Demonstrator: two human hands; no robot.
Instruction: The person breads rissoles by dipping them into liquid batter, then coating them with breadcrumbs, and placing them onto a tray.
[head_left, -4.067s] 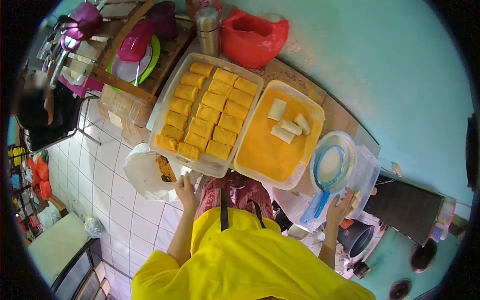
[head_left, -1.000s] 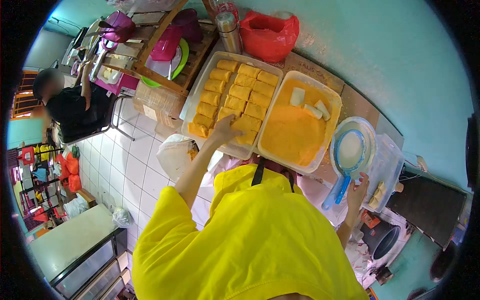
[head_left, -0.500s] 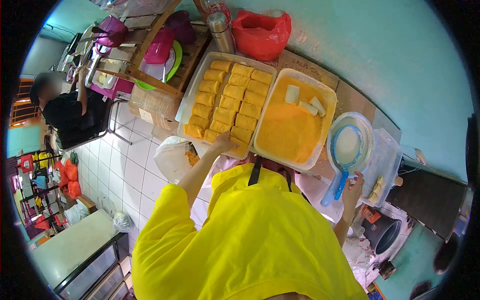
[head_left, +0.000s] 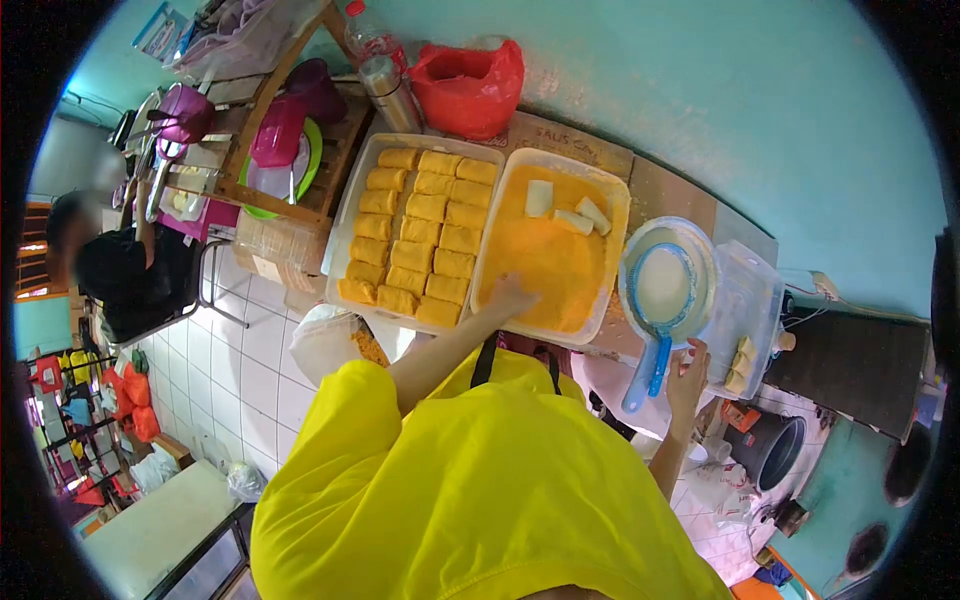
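My left hand (head_left: 512, 298) is over the lower left part of the tub of orange crumbs (head_left: 617, 215), its fingers apart and nothing visible in them. Pale rolls (head_left: 540, 198) lie on the crumbs toward the back. Left of it, a tray (head_left: 342, 235) holds several rows of crumb-coated rolls (head_left: 420, 230). My right hand (head_left: 688, 372) hovers with fingers apart beside the blue handles of a strainer (head_left: 658, 372), which rests across a bowl of pale batter (head_left: 664, 280). A clear container (head_left: 765, 300) with a few uncoated rolls (head_left: 741, 366) stands to the right.
A red plastic bag (head_left: 466, 90) and a metal flask (head_left: 388, 92) stand behind the tray. A wooden rack (head_left: 330, 160) with dishes is at the left. Beyond it a person (head_left: 115, 265) sits on a chair. A dark bucket (head_left: 775, 452) stands at the lower right.
My left hand has moved right from the tray of coated rolls to the crumb tub. My right hand stays near the strainer handles. The camera view has shifted slightly.
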